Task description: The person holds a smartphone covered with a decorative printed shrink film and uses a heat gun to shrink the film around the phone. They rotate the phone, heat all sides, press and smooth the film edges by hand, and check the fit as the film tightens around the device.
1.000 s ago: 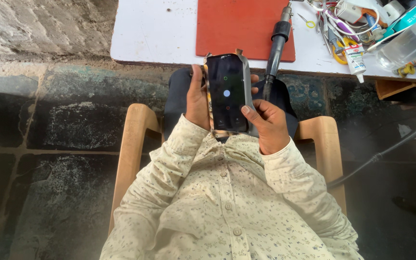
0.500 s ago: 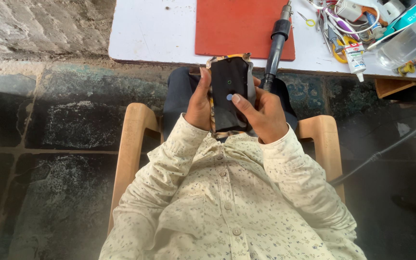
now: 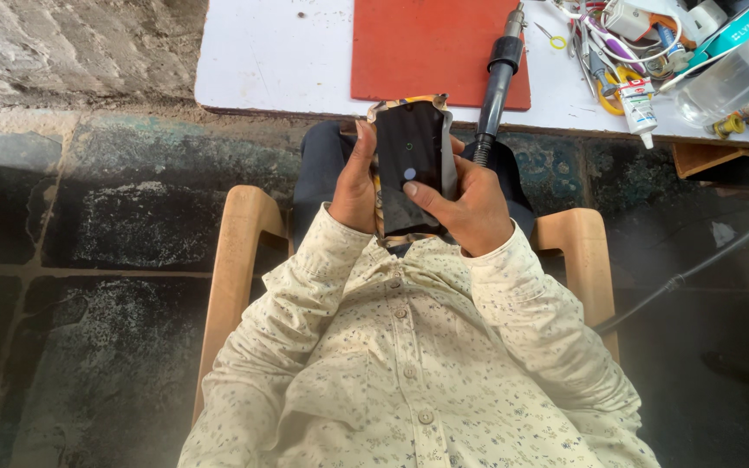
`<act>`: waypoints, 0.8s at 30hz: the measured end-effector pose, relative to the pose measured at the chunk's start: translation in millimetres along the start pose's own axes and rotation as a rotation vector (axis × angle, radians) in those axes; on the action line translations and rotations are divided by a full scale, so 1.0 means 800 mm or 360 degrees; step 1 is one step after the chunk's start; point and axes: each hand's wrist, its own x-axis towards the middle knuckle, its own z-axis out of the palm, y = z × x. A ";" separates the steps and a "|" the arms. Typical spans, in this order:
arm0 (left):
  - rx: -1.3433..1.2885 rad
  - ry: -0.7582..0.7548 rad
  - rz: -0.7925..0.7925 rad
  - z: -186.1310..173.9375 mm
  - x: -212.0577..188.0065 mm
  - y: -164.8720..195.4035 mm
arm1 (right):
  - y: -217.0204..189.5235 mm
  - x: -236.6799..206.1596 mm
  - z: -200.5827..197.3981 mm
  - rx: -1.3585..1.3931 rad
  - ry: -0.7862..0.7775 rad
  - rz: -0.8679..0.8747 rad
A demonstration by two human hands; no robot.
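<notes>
A black smartphone (image 3: 409, 165) with a glossy dark face is held upright over my lap, between both hands. My left hand (image 3: 353, 186) grips its left edge, fingers wrapped behind it. My right hand (image 3: 470, 204) holds the right edge, and its thumb lies across the lower part of the dark face. A thin patterned layer shows at the phone's top and left edges. I sit in a wooden armchair (image 3: 236, 251), wearing a cream patterned shirt.
A white table (image 3: 270, 61) stands just ahead with a red mat (image 3: 426, 48) on it. A black rotary hand tool (image 3: 498, 74) lies over the mat's right edge. Pliers, wires, a glue tube (image 3: 641, 108) and a clear plastic box (image 3: 734, 78) crowd the table's right end. Dark stone floor lies around.
The phone has tilted so its face now looks darker. My right thumb has slid from the phone's right edge onto its face. Both hands stay over my lap.
</notes>
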 end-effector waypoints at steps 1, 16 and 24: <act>-0.0025 -0.0005 -0.0019 0.000 0.000 0.001 | 0.002 -0.001 -0.002 -0.0004 -0.0027 0.0012; 0.0034 0.0060 0.0072 0.019 0.002 0.019 | -0.003 -0.019 -0.036 0.0238 -0.0394 0.0092; 0.0028 0.0066 0.0064 0.015 0.002 0.024 | 0.007 -0.033 -0.042 0.0405 -0.0232 0.0038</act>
